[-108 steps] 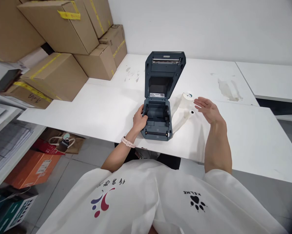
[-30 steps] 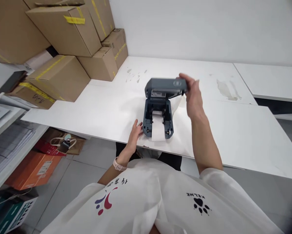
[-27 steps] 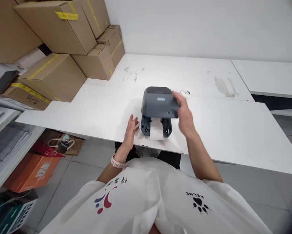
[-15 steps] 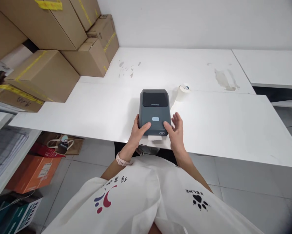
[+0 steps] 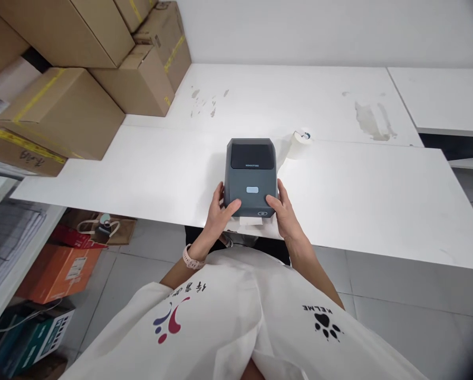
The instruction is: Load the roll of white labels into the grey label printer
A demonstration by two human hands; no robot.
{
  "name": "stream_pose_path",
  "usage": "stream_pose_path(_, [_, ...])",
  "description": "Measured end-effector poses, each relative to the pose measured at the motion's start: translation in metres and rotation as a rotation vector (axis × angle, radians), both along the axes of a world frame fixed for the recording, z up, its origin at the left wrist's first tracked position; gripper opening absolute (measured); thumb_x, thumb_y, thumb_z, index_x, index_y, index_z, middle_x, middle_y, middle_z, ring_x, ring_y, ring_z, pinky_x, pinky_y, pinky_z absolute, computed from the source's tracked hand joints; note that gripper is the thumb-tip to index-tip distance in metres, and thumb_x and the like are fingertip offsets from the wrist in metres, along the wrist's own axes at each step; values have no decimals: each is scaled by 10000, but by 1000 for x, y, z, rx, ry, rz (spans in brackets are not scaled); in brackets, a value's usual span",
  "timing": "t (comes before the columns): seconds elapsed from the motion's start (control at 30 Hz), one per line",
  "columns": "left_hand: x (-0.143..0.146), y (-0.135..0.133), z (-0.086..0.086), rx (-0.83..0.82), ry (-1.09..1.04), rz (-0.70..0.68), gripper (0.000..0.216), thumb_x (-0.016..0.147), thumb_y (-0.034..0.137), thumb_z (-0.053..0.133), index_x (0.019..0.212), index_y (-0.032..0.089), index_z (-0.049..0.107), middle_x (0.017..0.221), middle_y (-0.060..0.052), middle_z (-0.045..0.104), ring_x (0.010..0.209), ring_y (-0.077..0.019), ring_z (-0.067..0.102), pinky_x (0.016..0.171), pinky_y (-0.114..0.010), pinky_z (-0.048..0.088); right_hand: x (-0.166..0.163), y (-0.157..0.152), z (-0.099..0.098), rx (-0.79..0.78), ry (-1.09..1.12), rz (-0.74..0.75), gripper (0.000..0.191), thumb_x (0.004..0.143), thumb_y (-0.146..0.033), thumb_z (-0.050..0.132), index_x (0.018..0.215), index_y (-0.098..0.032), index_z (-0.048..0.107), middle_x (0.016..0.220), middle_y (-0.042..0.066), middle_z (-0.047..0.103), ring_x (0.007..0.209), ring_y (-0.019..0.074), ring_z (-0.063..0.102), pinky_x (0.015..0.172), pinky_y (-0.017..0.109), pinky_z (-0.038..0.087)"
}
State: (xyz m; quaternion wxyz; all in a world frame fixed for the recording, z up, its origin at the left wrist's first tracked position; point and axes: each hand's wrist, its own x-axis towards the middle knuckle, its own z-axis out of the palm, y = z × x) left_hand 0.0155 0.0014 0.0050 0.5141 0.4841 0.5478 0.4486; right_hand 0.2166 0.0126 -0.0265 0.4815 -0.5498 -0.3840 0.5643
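Note:
A dark grey label printer [image 5: 251,179] with a black window and a pale button stands near the front edge of the white table [image 5: 358,211]. A white label strip [image 5: 251,220] sticks out of its front. My left hand [image 5: 219,212] grips the printer's left side, thumb on top near the front corner. On the opposite side, my right hand [image 5: 286,211] holds it the same way, fingers along the side and thumb on the top corner. Behind and to the right lies a roll of white labels [image 5: 298,145], its strip running toward the printer's back.
Taped cardboard boxes [image 5: 62,108] are stacked at the table's left end. Below on the left are a shelf [image 5: 42,232] and an orange box [image 5: 58,272] on the tiled floor. A white wall [image 5: 299,31] rises behind the table.
My right hand's fingers, spread off the printer's side before, have closed in against it. My left hand stays on the printer. The view has tilted slightly downward.

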Motion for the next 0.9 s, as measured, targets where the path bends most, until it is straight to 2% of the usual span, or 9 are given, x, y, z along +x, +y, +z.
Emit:
stream_pose_path(0.07, [-4,-17,-2,21,130,170,613,820,560,760,1328,252,612,1410,-103,636,1230,-263,620,988,-379,523,-1,-1,-1,6,4,-16,1087,796,-699,702,1668,-301,189,1690,94,396,1528,310,441,1220,533,446])
stream_pose_path(0.1, [-5,-26,-4,11,169,221,465,825,564,744,1143,229,693,1203,-83,717,1072,-235,657,907,-357,527,-2,-1,-2,11,14,-30,1058,798,-687,705,1658,-306,221,1690,87,398,1527,305,443,1222,532,443])
stream_pose_path(0.17, [-2,-38,-7,-97,122,105,396,836,595,705,816,199,718,838,-44,722,790,-184,632,744,-326,500,-4,-1,-1,26,43,-57,1019,783,-657,727,1630,-300,289,1684,82,409,1516,308,458,1226,533,437])
stream_pose_path(0.23, [3,-41,-11,-248,-33,-81,476,823,639,688,669,188,695,689,-34,683,629,-146,562,623,-306,442,-5,0,-1,43,50,-64,993,774,-641,734,1610,-291,329,1679,78,419,1505,316,468,1232,539,426])
stream_pose_path(0.3, [9,-37,-12,-360,-182,-163,486,773,650,724,638,183,699,668,-38,687,558,-120,515,567,-292,397,-5,0,0,58,21,-43,974,793,-647,710,1613,-292,323,1678,73,418,1506,316,465,1235,538,420])
stream_pose_path(0.37, [13,-31,-11,-386,-235,-153,458,722,619,774,602,185,693,638,-34,680,523,-103,483,548,-284,374,-5,-1,1,63,-22,-15,961,832,-659,663,1635,-302,275,1680,76,412,1513,313,455,1231,542,422])
stream_pose_path(0.53, [11,-24,-5,-301,-125,-163,421,711,567,790,554,188,698,582,-21,660,519,-105,475,553,-281,371,-12,5,16,74,-133,-102,1034,822,-608,715,1663,-300,200,1735,111,281,1583,311,333,1251,538,379])
stream_pose_path(0.77, [1,-30,-8,-271,-71,-194,412,786,561,749,601,194,722,614,-24,675,562,-131,529,596,-294,433,-19,19,35,80,-206,-112,1069,721,-534,830,1616,-251,318,1653,150,405,1497,335,441,1205,521,444])
stream_pose_path(0.9, [-13,-30,-13,6,24,158,532,932,584,565,539,228,611,592,-20,616,613,-167,564,665,-333,497,-16,27,23,130,-283,-126,1019,744,-486,796,1616,-303,302,1621,136,432,1469,351,460,1166,575,464])
